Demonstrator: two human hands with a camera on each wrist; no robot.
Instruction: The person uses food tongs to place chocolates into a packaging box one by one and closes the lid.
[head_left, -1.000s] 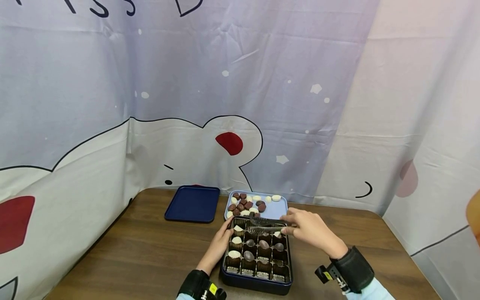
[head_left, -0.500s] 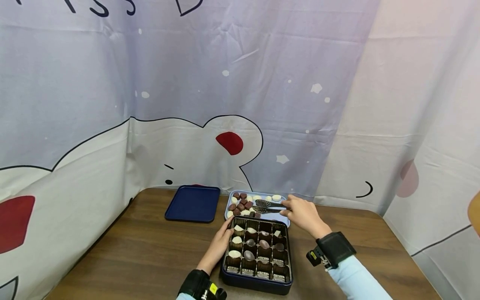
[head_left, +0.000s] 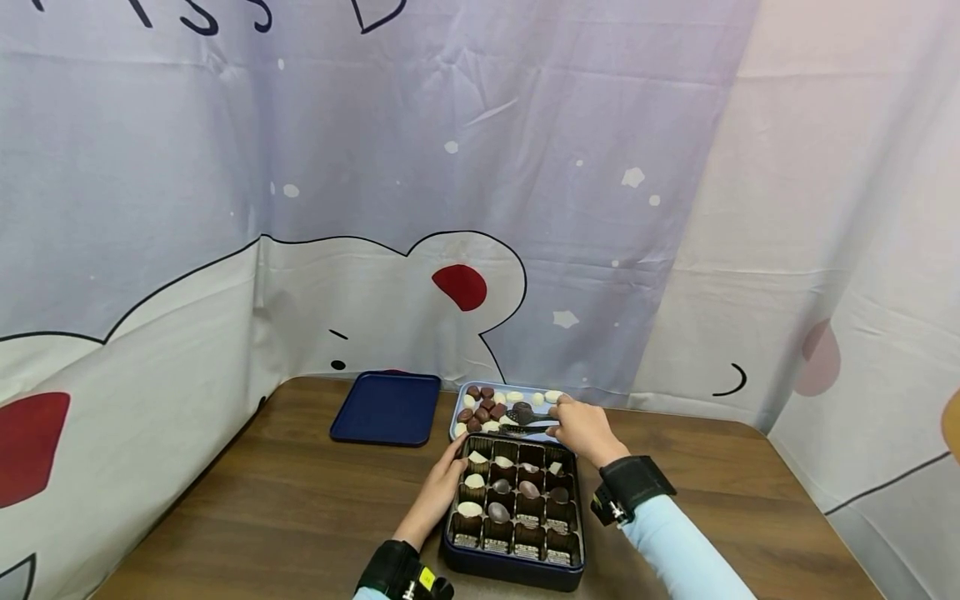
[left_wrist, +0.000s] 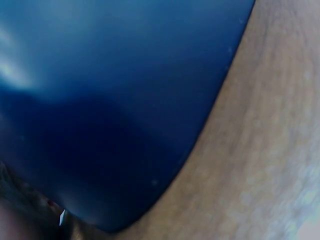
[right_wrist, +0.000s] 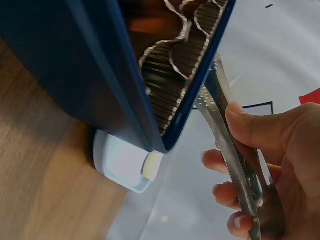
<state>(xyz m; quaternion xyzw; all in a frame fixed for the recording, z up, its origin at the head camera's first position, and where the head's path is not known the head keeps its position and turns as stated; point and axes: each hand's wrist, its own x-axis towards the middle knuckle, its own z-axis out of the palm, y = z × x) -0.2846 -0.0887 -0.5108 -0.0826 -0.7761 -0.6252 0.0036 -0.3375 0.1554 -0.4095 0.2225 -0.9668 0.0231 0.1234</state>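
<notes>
My right hand (head_left: 587,429) holds metal tongs (head_left: 536,417) with perforated ends. In the right wrist view, its thumb and fingers lie on either side of the tongs (right_wrist: 235,165), whose arms stand apart. The tong tips are at a dark chocolate (head_left: 522,407) on the light blue tray (head_left: 551,425); whether they grip it cannot be told. My left hand (head_left: 435,492) rests against the left side of a navy box (head_left: 517,571), fingers fairly straight. The box has a divided dark insert; several compartments hold white, brown or purplish chocolates, and the front row shows bare bottoms. In the left wrist view, the box wall (left_wrist: 125,125) hides most of the hand.
A dark blue lid or flat tray (head_left: 386,408) lies at the back left of the wooden table (head_left: 300,517). Brown and white chocolates (head_left: 482,413) cluster on the light blue tray's left side, just behind the box. A printed curtain (head_left: 375,167) stands behind the table.
My right hand has moved the tongs from above the box's back compartments to the light blue tray, then a little left toward the dark chocolate. The left hand stays at the box.
</notes>
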